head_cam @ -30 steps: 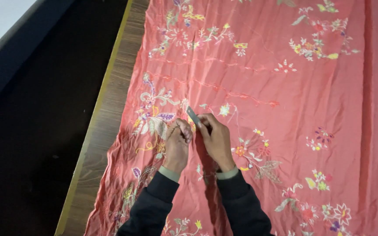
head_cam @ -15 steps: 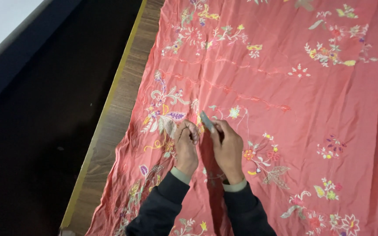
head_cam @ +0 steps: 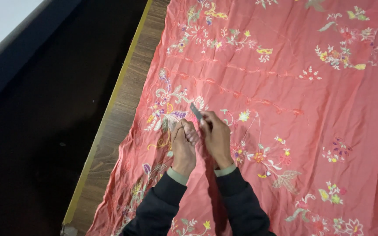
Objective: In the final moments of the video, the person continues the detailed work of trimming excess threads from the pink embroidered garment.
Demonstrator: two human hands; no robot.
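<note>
Near the lower middle of the frame, both hands meet over a coral-red embroidered cloth [head_cam: 311,105] spread on a wooden table [head_cam: 123,118]. The left hand [head_cam: 183,146] is closed, pinching up a small fold of the fabric beside a flower motif. The right hand [head_cam: 217,137] is closed too, gripping a small grey blade-like tool [head_cam: 196,111] whose tip pokes out toward the upper left, just above the pinched fold — its exact kind is too small to tell. By my reading, the step in hand is fine work on the stitching at that fold, perhaps picking or trimming a thread. The next move calls for a steady, shallow touch, keeping the tool's tip on the thread and clear of the left fingers.

Around them lie more stitched flowers — white, yellow, purple and green — and creases across the cloth. The table's yellow edge strip [head_cam: 110,109] runs diagonally at left, with dark floor [head_cam: 36,131] beyond. Nothing crowds the hands; only the thin, wrinkled fabric could snag.
</note>
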